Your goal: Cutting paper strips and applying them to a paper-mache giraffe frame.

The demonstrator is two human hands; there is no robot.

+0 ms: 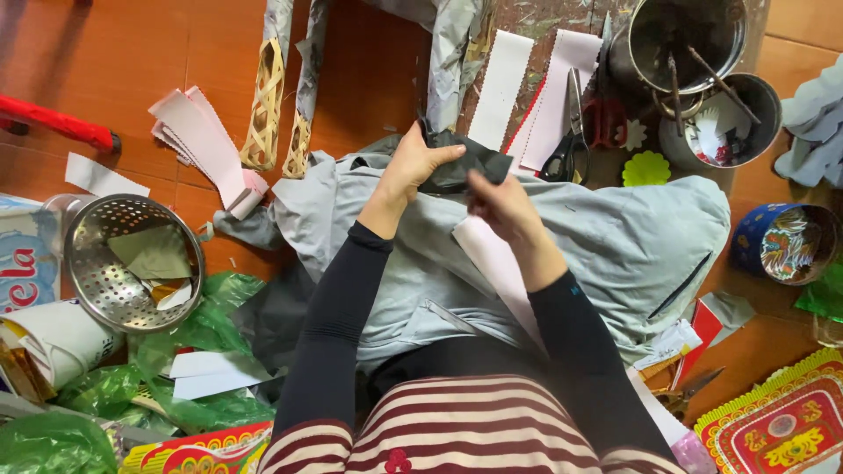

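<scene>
Both my hands hold a crumpled piece of black paper (465, 165) above a grey jacket (632, 237) spread over my lap. My left hand (413, 167) grips its left end with the thumb on top. My right hand (502, 206) pinches its right lower edge. A long white paper strip (496, 263) lies on the jacket under my right wrist. Black sleeves cover both forearms.
Scissors (571, 145) and white zigzag-edged strips (500, 83) lie just beyond my hands. Metal pots (694, 35) with sticks stand at top right, a blue tin (781, 241) at right. A perforated metal colander (132, 263), green plastic bags and paper scraps lie at left. Woven bamboo pieces (265, 105) rest on the orange floor.
</scene>
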